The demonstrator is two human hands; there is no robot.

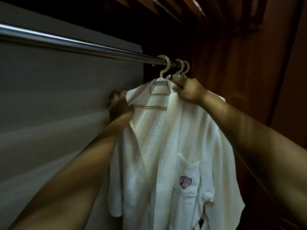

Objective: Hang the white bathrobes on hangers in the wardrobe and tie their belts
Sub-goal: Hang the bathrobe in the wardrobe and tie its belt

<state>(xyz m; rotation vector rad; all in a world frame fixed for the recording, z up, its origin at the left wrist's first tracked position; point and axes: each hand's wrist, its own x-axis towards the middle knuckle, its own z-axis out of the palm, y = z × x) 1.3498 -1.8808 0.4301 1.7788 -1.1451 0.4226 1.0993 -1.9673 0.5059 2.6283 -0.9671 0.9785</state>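
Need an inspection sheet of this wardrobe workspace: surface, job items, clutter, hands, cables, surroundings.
surface: no worktop seen; metal rail carries three hanger hooks at its far end.
job's things: white bathrobe hangs open-fronted on the front hanger; its logo pocket faces the camera.
clutter: nothing seen.
grippers: right hand pinches the robe's collar beside the hanger neck; left hand is at the robe's other shoulder edge, blurred, grip unclear.
cables: nothing seen.
surroundings: grey panel on the left, dark wood wardrobe wall on the right.
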